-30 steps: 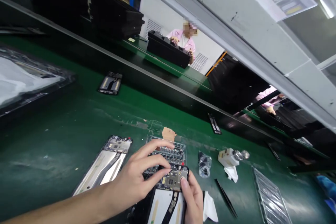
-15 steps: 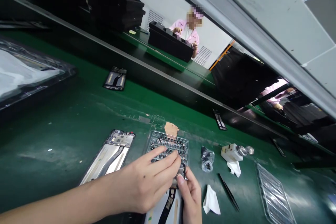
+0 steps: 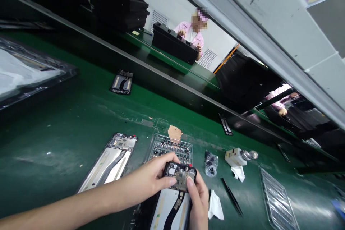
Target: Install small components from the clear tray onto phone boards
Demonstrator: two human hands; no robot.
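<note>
Both my hands hold an open phone frame (image 3: 172, 205) at the bottom middle, its circuit board end turned up. My left hand (image 3: 147, 181) grips the top left corner, fingers curled round it. My right hand (image 3: 198, 201) clasps the right side, with the thumb pressed on the circuit board (image 3: 181, 178). Just behind lies a clear tray of small parts (image 3: 172, 147). A second open phone frame (image 3: 107, 163) rests flat on the green mat to the left.
Black tweezers (image 3: 231, 197), a white cloth (image 3: 215, 206), a small plastic bag (image 3: 210, 163) and a white dispenser bottle (image 3: 238, 157) lie to the right. A clear ridged tray (image 3: 279, 203) sits far right. Another phone frame (image 3: 122, 82) rides the belt. A person in pink (image 3: 190, 34) works opposite.
My left hand drew back from the parts tray and took hold of the phone frame's top corner. The circuit board end now shows between both hands.
</note>
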